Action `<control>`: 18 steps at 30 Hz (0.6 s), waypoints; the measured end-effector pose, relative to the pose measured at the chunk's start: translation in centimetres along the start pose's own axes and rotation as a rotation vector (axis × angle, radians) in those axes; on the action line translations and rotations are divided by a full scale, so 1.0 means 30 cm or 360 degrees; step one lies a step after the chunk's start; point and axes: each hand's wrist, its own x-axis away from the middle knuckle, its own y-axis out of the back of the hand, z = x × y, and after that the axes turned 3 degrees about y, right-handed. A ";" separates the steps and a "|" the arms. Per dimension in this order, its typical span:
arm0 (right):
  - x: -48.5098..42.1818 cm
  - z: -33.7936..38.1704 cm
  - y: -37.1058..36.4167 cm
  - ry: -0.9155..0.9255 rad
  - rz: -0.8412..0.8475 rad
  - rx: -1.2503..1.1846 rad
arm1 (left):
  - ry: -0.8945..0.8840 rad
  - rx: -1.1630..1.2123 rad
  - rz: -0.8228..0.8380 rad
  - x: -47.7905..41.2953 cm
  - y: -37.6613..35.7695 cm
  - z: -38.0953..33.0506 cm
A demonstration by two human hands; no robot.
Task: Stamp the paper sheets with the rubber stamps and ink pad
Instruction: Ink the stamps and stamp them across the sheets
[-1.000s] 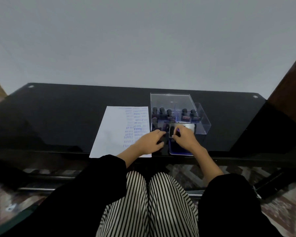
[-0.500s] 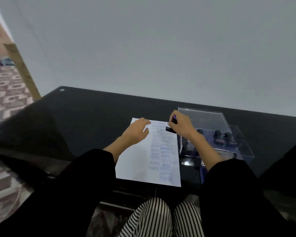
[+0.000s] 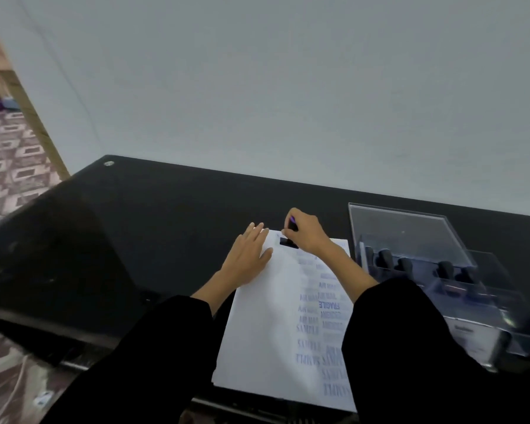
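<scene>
A white paper sheet [image 3: 266, 332] lies on the black glass table [image 3: 153, 234], its right side covered with several blue stamp prints. My right hand [image 3: 308, 232] grips a black rubber stamp [image 3: 289, 242] and holds its base down on the sheet's far edge. My left hand [image 3: 247, 255] lies flat with spread fingers on the sheet's far left corner, just left of the stamp. The ink pad is hidden behind my right sleeve.
A clear plastic box [image 3: 410, 237] with its lid up stands right of the sheet and holds several black stamps [image 3: 406, 266]. A grey wall rises behind the table. Patterned floor [image 3: 10, 157] shows at the left.
My right hand left the ink pad with the stamp and brought it to the sheet's far edge. My left hand moved onto the sheet's far left corner. The view swung left.
</scene>
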 end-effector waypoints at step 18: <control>-0.079 -0.019 -0.075 -0.0002 -0.0075 0.0223 | 0.0040 -0.0204 0.0044 -0.023 -0.074 0.033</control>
